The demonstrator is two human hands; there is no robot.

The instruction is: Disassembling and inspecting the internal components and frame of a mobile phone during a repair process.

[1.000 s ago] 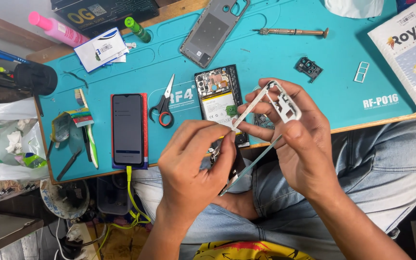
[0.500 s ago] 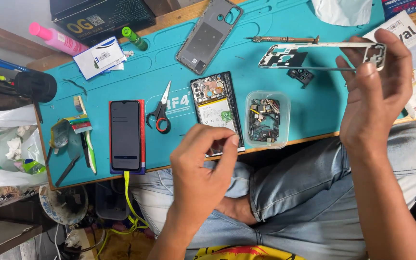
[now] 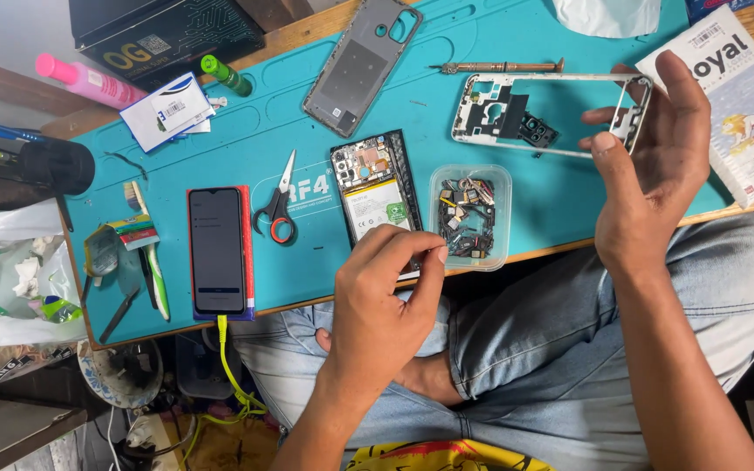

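Two hands are at work over a teal mat (image 3: 220, 113) on the tabletop. Right hand (image 3: 652, 170) holds a white phone mid-frame (image 3: 551, 113) by its right-hand end, thumb and fingers (image 3: 689, 87) closed about the short edge. Long axis of the frame runs left to right across the view, nearly level; its free end points toward the person's left, and it hangs just above the mat, below a slim screwdriver (image 3: 499, 66) lying parallel to it. A small black camera part (image 3: 538, 131) shows under the frame.

Left hand (image 3: 386, 296) sits at the near edge of the mat, fingers curled close together, tips pinched narrowly; whether anything small is held between them cannot be told. It partly covers the lower end of an opened phone body (image 3: 375, 192), whose long axis runs away from the person, circuit board at the far end, battery nearer.

Just beside that hand, to its right, stands a clear plastic tray (image 3: 471, 216) of small parts. A grey back cover (image 3: 361, 63) lies tilted further off. Scissors with red and black handles (image 3: 277, 208) lie left of the opened phone, and an intact phone (image 3: 216, 251) with a dark screen lies further left, a yellow cable (image 3: 229, 358) leading from its near end
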